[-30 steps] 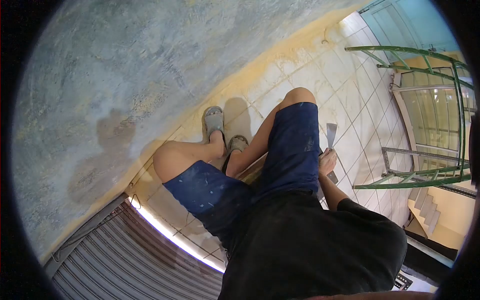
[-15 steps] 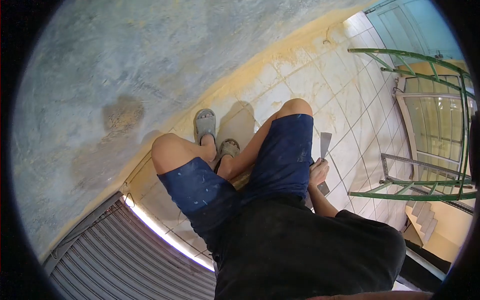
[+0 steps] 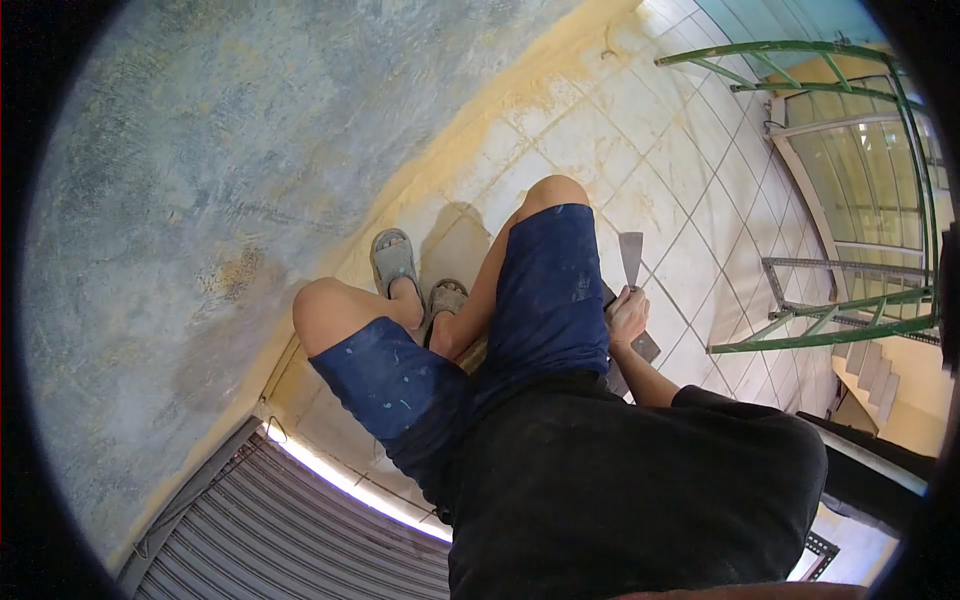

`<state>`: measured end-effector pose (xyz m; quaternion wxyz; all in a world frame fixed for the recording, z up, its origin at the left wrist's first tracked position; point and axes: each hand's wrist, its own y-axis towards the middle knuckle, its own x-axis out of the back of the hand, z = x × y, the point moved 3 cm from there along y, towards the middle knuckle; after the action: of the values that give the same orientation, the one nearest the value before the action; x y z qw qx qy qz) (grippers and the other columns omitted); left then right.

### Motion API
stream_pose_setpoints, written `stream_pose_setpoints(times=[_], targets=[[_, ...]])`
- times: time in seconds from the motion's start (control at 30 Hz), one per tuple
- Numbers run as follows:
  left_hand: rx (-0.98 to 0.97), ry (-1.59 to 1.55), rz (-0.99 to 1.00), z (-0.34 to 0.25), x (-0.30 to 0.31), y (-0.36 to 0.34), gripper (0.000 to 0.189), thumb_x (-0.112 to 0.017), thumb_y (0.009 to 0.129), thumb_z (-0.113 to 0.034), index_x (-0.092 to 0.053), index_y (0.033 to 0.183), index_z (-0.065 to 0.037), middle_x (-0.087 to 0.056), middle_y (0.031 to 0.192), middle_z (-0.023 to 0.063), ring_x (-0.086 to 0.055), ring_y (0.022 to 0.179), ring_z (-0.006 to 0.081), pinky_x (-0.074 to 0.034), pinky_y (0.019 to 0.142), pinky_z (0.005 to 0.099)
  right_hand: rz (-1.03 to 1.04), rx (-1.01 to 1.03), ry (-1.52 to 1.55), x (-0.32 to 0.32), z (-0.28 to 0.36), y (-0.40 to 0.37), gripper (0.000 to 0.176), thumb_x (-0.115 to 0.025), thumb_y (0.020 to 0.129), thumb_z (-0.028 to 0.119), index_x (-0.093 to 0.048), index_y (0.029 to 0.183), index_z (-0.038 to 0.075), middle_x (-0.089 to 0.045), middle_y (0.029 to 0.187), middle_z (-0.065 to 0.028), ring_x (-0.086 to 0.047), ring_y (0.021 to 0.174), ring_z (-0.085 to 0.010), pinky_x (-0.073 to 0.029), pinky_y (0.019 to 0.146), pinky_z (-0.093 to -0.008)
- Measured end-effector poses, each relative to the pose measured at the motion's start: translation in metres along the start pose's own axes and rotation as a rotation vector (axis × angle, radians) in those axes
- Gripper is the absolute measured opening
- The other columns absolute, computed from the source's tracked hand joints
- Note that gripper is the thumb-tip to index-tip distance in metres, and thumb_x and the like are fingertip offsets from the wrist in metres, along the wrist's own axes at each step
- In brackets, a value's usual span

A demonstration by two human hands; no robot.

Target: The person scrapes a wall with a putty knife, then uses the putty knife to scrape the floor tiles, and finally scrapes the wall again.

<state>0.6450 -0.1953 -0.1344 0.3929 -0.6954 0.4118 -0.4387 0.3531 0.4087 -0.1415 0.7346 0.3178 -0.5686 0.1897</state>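
Note:
My right hand [image 3: 627, 318] is closed around a putty knife [image 3: 631, 258], beside my right thigh. The blade points away from me, above the tiled floor. A dark flat thing [image 3: 645, 348] shows partly beneath this hand and wrist; I cannot make out what it is or whether the hand holds it too. My left hand is out of view. In front of my knees stands a wall [image 3: 300, 150] with blue-grey, patchy plaster and a yellowish lower edge.
White floor tiles [image 3: 690, 215] carry yellowish smears along the wall. On the right stands a green metal frame [image 3: 830, 337], with steps [image 3: 870, 380] behind it. A grey roller shutter [image 3: 300, 520] is at lower left. My sandals [image 3: 393, 257] rest near the wall's base.
The view has shifted, so the green frame and the floor appear in different places. The putty knife stays in my right hand, its blade now tilted slightly left and showing more of its face.

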Motion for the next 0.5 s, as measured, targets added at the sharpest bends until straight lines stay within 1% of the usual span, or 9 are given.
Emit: stream_pose_setpoints(times=[0.07,0.27,0.37,0.5], targets=[[-0.015,0.003,0.019,-0.009,0.005,0.005,0.041,-0.055,0.103,-0.038,-0.064,0.118,-0.001,-0.071,0.090,0.0105,-0.066,0.070,0.0232,-0.052,0.057,0.0363,-0.021,0.038,0.029,0.002,0.003,0.000,0.023,-0.054,0.100,0.023,-0.058,0.098,0.001,-0.063,0.089,-0.0201,-0.059,0.088,-0.0394,-0.046,0.077,-0.0493],[-0.051,0.001,0.067,-0.036,0.015,0.016,0.040,-0.056,0.103,-0.037,-0.064,0.118,-0.001,-0.071,0.090,0.0102,-0.066,0.069,0.0228,-0.052,0.057,0.0360,-0.037,0.044,0.046,0.002,0.003,0.000,0.023,-0.053,0.100,0.022,-0.058,0.097,0.000,-0.063,0.088,-0.0205,-0.059,0.089,-0.0397,-0.046,0.078,-0.0497],[-0.057,-0.011,0.092,-0.045,0.013,0.022,0.040,-0.056,0.103,-0.037,-0.064,0.118,-0.001,-0.071,0.089,0.0100,-0.066,0.069,0.0226,-0.052,0.057,0.0358,0.010,0.007,0.014,0.006,0.007,0.000,0.023,-0.053,0.101,0.022,-0.058,0.097,0.000,-0.063,0.090,-0.0207,-0.059,0.090,-0.0399,-0.046,0.078,-0.0497],[-0.053,-0.047,0.120,-0.047,0.001,0.027,0.039,-0.056,0.103,-0.037,-0.064,0.118,-0.001,-0.071,0.089,0.0097,-0.066,0.069,0.0223,-0.052,0.057,0.0356,-0.022,0.048,0.030,0.001,0.004,0.001,0.024,-0.053,0.101,0.022,-0.058,0.097,-0.001,-0.062,0.091,-0.0206,-0.058,0.091,-0.0401,-0.046,0.079,-0.0499]])
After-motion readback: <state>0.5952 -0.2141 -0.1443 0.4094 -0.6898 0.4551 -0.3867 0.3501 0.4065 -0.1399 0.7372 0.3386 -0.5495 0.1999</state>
